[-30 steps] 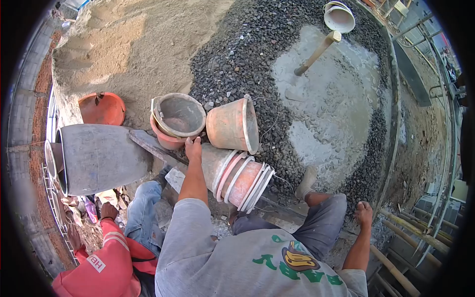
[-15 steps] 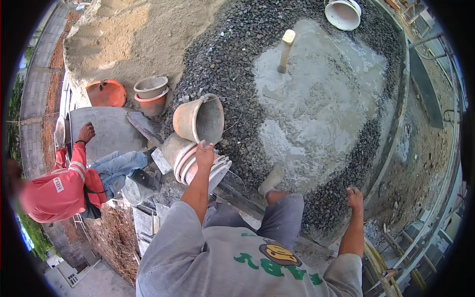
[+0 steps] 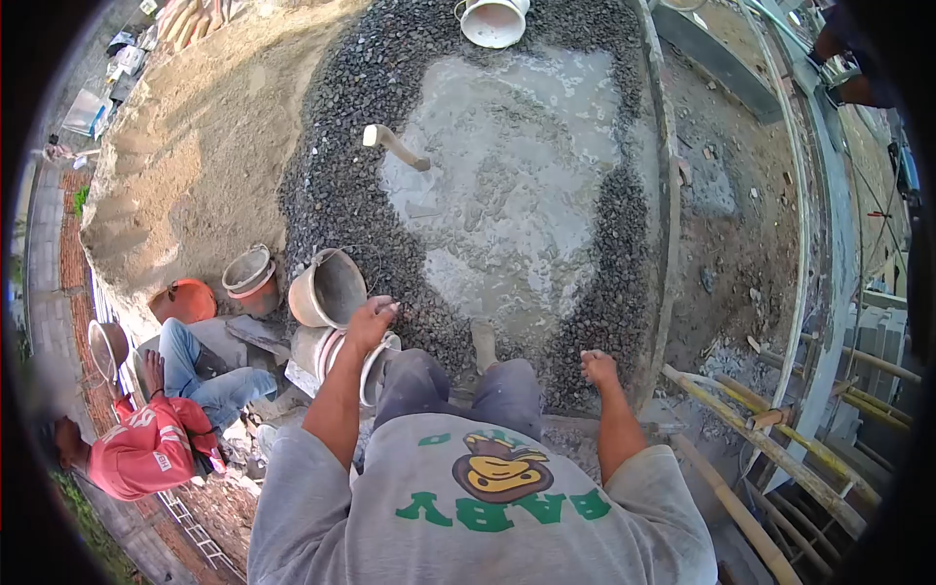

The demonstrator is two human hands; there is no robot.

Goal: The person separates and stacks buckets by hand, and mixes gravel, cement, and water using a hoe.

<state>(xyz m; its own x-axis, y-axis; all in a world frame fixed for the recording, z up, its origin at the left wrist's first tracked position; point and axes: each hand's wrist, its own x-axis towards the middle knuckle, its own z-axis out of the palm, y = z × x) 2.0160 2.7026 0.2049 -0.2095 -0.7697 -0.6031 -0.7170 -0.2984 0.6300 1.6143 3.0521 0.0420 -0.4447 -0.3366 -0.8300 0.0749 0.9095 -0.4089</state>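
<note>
My left hand [image 3: 372, 323] is just right of a tilted, stained bucket [image 3: 329, 290], with fingers curled together and nothing seen in them. Under that bucket lies a stack of nested buckets [image 3: 308, 353], partly hidden by my forearm. My right hand [image 3: 599, 368] is closed above the dark gravel [image 3: 624, 292] on the right, holding nothing visible. Wet grey mix [image 3: 497, 195] spreads ahead of me, ringed by gravel. A tool with a wooden handle [image 3: 395, 148] stands in its left side. My boot [image 3: 485, 346] rests at the near edge of the mix.
Left are a sand pile [image 3: 195, 146], an orange basin [image 3: 183, 301] and stacked buckets [image 3: 250, 277]. A person in red [image 3: 146, 450] sits at lower left. A white bucket [image 3: 493, 23] lies at the far edge. Poles [image 3: 770, 468] and boards [image 3: 717, 58] are on the right.
My view has swung rightward. My left hand has come off the tilted bucket's rim and moved right of it. The person in red has lowered a raised arm.
</note>
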